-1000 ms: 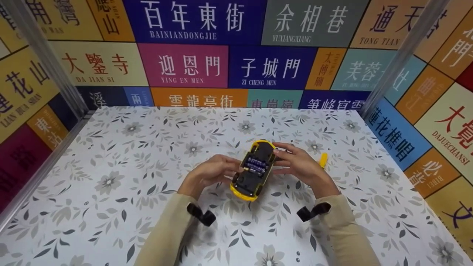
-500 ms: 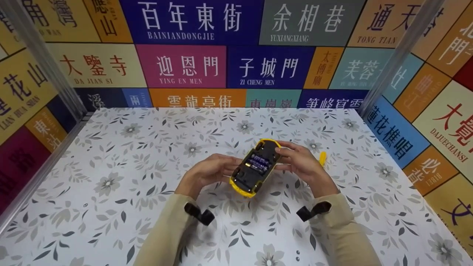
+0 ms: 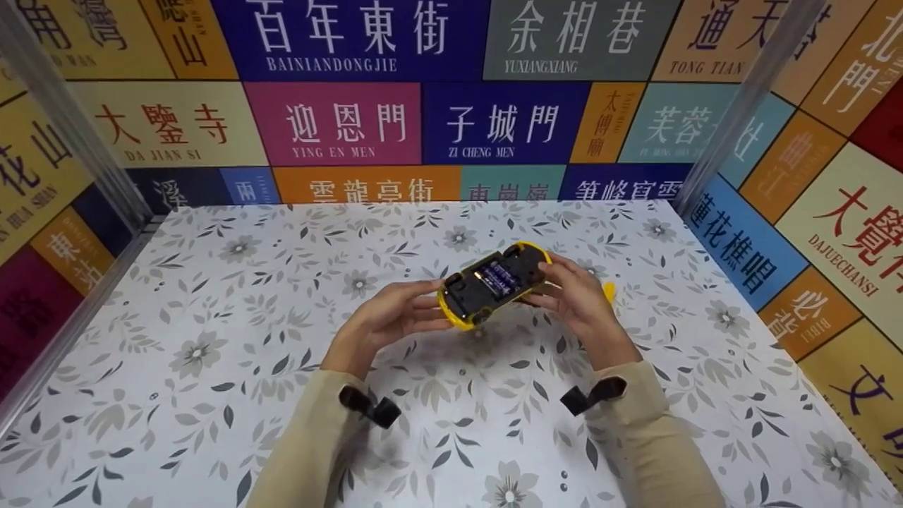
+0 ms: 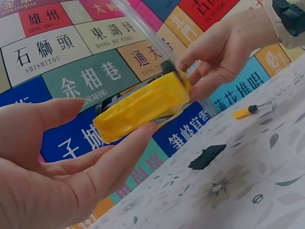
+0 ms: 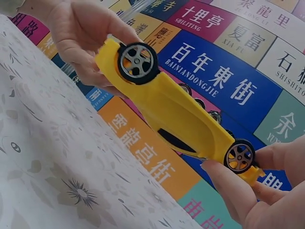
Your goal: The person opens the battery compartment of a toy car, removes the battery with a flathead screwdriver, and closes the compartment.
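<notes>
A yellow toy car (image 3: 485, 291) is held upside down above the table, its black underside facing up. Several dark purple batteries (image 3: 499, 277) lie in its uncovered compartment. My right hand (image 3: 582, 300) pinches the far right end, thumb on one side and fingers on the other, close to a wheel (image 5: 239, 156). My left hand (image 3: 388, 315) is at the near left end. In the left wrist view its extended fingertips meet the lower edge of the yellow bumper (image 4: 143, 109), while its thumb stands slightly apart from the car.
On the floral tabletop (image 3: 282, 409) lies a screwdriver with a yellow handle (image 4: 244, 113), partly hidden behind my right hand in the head view. A small flat black piece (image 4: 207, 157) lies nearby. Sign-printed panels (image 3: 353, 127) enclose the back and sides.
The toy car has turned clockwise from steep to more sideways, and has moved farther from me. Both hands have moved with it, and the head view has shifted slightly.
</notes>
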The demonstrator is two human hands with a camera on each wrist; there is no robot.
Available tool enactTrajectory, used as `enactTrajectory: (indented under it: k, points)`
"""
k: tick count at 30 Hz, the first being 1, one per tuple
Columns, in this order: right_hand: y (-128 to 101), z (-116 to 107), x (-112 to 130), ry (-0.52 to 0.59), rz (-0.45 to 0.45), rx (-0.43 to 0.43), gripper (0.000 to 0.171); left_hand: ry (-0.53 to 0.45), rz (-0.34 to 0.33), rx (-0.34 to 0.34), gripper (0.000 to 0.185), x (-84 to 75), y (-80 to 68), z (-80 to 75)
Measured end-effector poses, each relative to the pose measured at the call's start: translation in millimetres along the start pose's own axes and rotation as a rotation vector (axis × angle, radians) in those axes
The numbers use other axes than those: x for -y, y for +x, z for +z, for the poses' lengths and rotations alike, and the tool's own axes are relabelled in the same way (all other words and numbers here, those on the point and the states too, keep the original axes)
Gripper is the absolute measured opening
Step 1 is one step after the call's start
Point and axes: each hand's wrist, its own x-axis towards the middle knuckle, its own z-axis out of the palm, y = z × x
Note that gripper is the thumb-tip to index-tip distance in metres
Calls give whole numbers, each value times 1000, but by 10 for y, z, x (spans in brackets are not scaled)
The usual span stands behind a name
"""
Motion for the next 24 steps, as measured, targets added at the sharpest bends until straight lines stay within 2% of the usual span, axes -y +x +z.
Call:
enactTrajectory:
  k: [6,11,18,24]
  points:
    - [-8,33,-9,88,15,-22,57,6,34,-24,53,5,12,21]
    - [-44,81,-16,148,11,0,56,-20,64,-81,60,2,-1,44]
    - [-113,167,27,134,0,47,55,-20,87,-207,59,-4,34,50]
    - [-141,221,54,121,10,53,54,-54,96,-262,52,-24,36,15]
